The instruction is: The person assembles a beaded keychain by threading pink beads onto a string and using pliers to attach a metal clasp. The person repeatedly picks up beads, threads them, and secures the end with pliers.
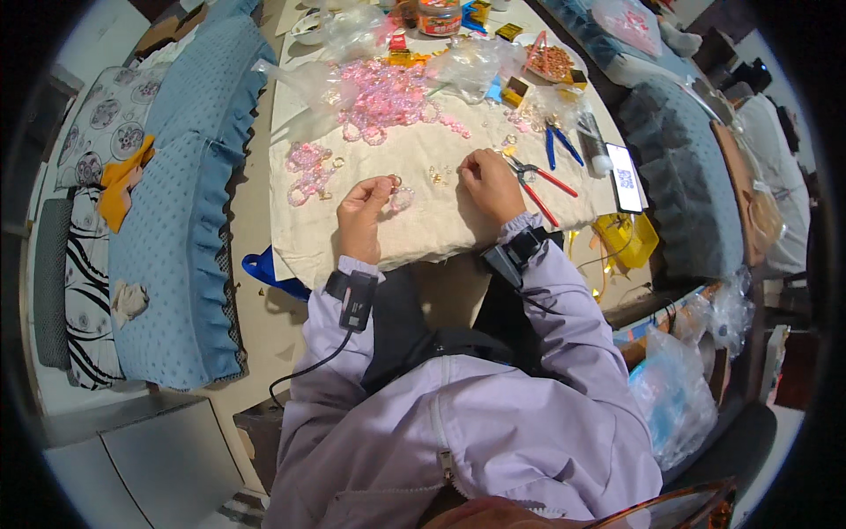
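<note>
My left hand (359, 217) pinches a small gold ring at the end of a short loop of pale pink beads (402, 199), which hangs just above the cloth-covered table. To its right, my right hand (493, 186) rests on the cloth with its fingers curled closed; whatever may be between the fingertips is hidden. Between the two hands lie several tiny gold metal pieces (438, 175). Red-handled pliers (539, 188) sit right beside my right hand. Left of my left hand is a small bunch of pink beaded loops with gold clasps (308, 169).
A large heap of pink beaded strands (383, 93) covers the table's middle back, with clear plastic bags (471, 69) around it. On the right are blue-handled pliers (562, 146), a phone (624, 179) and a plate of small brown food (553, 63). Blue-covered sofas (189, 185) flank the table.
</note>
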`<state>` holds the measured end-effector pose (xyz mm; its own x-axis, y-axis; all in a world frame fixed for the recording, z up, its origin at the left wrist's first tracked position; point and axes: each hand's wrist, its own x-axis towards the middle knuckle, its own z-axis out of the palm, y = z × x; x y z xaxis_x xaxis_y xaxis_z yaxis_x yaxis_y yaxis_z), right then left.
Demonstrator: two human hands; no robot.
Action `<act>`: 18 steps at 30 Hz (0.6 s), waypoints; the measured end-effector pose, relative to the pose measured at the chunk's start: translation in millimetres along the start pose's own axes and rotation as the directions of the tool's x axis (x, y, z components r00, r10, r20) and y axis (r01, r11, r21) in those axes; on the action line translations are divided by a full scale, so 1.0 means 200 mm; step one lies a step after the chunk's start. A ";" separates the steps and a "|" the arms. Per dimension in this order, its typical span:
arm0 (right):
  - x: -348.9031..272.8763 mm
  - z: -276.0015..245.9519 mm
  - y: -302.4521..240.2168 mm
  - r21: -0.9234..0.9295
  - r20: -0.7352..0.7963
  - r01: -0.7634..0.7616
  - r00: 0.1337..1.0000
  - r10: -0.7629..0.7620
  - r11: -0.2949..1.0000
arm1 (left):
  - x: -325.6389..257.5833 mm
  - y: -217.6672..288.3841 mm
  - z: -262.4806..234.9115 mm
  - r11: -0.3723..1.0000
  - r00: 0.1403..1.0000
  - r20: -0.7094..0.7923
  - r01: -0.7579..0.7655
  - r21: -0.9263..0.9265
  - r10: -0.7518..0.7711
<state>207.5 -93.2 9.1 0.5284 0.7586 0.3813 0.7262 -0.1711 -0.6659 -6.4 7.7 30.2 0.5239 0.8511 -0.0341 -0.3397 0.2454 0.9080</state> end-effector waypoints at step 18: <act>0.06 0.06 -0.05 -0.118 0.115 0.085 0.991 -0.072 0.989 | -0.10 0.33 0.20 0.982 0.983 0.077 -0.170 0.079 0.164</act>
<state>202.7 -75.0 13.0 0.4210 0.8360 0.3519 0.8155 -0.1790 -0.5503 -7.4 -11.2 108.0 0.5196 0.8416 0.1474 -0.3607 0.0597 0.9308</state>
